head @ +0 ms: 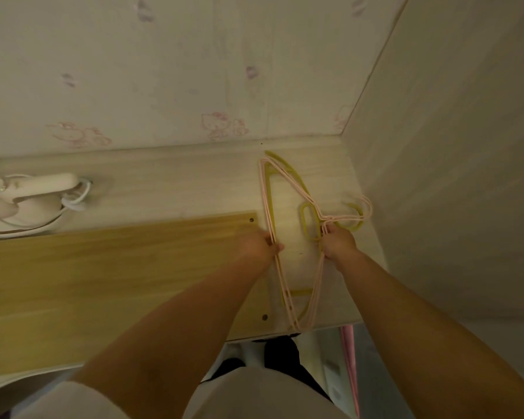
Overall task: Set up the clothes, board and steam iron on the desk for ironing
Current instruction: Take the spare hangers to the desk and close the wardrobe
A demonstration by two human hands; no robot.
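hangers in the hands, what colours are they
Pink hangers stacked over a yellow-green one, seen in the head view.

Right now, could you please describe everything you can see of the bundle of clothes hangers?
The bundle of thin pink and yellow-green hangers lies flat at the pale wooden desk's right end, hooks pointing right towards the side wall. The left hand pinches the straight bars; the right hand grips the necks. They look like coated wire.

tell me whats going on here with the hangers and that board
A person is holding a bunch of pink hangers with both hands at the right end of the desk, over a yellow hanger. The left hand grips the long bars, the right hand the necks near the hooks. A wooden board lies flat alongside, and the steam iron sits at the far left. No clothes are in view.
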